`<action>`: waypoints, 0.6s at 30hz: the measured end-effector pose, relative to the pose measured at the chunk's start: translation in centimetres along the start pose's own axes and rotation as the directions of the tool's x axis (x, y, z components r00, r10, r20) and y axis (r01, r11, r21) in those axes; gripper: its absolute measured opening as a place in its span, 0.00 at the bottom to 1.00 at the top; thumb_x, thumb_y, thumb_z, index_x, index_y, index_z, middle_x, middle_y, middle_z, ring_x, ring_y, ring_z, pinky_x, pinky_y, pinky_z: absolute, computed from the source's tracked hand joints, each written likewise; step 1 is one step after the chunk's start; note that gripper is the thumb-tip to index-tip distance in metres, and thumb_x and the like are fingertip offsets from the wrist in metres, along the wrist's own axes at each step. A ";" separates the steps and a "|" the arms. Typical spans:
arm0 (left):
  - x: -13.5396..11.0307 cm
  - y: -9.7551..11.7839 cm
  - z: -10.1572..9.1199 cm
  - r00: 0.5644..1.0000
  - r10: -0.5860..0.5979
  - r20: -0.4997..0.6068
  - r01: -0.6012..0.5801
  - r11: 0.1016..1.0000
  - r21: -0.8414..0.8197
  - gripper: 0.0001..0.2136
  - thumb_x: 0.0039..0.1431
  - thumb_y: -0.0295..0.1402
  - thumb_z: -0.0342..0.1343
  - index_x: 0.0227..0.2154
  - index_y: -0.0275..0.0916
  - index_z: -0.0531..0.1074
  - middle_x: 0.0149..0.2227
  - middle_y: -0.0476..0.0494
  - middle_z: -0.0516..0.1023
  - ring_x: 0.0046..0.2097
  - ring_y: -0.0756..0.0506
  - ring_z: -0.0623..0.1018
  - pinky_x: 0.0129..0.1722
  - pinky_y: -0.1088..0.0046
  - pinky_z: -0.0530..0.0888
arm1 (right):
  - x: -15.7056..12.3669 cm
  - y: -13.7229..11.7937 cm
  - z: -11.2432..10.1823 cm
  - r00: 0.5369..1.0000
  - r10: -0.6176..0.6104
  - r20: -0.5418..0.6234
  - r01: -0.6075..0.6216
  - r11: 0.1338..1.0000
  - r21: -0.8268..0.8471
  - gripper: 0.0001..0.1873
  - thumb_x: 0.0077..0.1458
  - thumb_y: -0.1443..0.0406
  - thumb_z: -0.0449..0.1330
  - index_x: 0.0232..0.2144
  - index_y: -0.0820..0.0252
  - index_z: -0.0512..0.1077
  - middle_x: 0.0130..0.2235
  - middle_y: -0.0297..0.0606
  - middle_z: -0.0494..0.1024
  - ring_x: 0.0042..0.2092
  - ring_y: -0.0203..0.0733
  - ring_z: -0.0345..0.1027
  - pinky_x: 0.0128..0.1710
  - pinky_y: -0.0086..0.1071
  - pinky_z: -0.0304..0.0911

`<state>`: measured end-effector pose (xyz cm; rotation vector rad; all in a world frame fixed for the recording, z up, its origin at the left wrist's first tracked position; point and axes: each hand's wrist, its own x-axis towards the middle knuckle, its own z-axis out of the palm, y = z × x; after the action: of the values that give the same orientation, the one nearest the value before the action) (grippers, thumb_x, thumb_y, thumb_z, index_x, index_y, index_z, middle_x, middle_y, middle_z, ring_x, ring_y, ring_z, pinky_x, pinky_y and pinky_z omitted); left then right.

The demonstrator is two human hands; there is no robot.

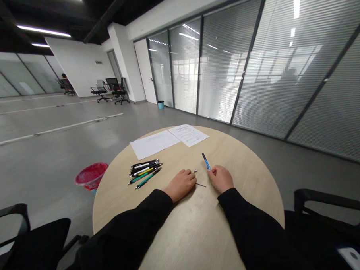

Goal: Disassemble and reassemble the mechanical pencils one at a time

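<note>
Right hand (222,178) closed, fingertips pinching the lower end of a slim blue plastic pen barrel (206,161) that angles up and away from it. Left hand (181,185) curled, knuckles up, on the round pale wooden table (250,174). A tiny dark pen tip piece (195,171) sits right at its fingertips; pinched or only touching, cannot tell. A thin dark refill rod (201,185) lies flat between the two hands. A bundle of black, green and yellow pens (145,171) lies left of the left hand, and two white paper sheets (154,144) lie beyond both hands. The barrel looks light, stiff and smooth, so likely slippery: pinch it mid-shaft. The refill looks bendable and the tip piece easy to drop.
</note>
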<state>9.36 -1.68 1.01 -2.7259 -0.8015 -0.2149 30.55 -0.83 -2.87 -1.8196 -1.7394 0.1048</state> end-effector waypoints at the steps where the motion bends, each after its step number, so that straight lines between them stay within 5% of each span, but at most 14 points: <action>1: 0.0 0.0 0.0 1.000 0.006 -0.003 -0.006 1.000 0.002 0.07 0.65 0.28 0.50 0.31 0.37 0.69 0.35 0.43 0.73 0.39 0.43 0.69 0.38 0.66 0.64 | 0.0 0.0 0.0 1.000 0.001 -0.004 -0.001 1.000 0.006 0.13 0.57 0.61 0.58 0.22 0.59 0.68 0.26 0.36 0.73 0.29 0.37 0.62 0.29 0.30 0.47; 18: -0.1 1.2 -0.8 1.000 0.015 -0.015 -0.015 1.000 -0.018 0.07 0.65 0.25 0.47 0.32 0.37 0.67 0.37 0.39 0.72 0.39 0.43 0.70 0.39 0.65 0.65 | 0.0 0.2 -0.3 0.998 -0.036 -0.048 0.041 0.994 0.100 0.13 0.57 0.60 0.55 0.22 0.58 0.66 0.25 0.34 0.72 0.29 0.38 0.63 0.30 0.30 0.51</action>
<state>9.90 -2.98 1.43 -2.7433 -0.7786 -0.2406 30.88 -0.91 -2.76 -1.7020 -1.7055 0.1322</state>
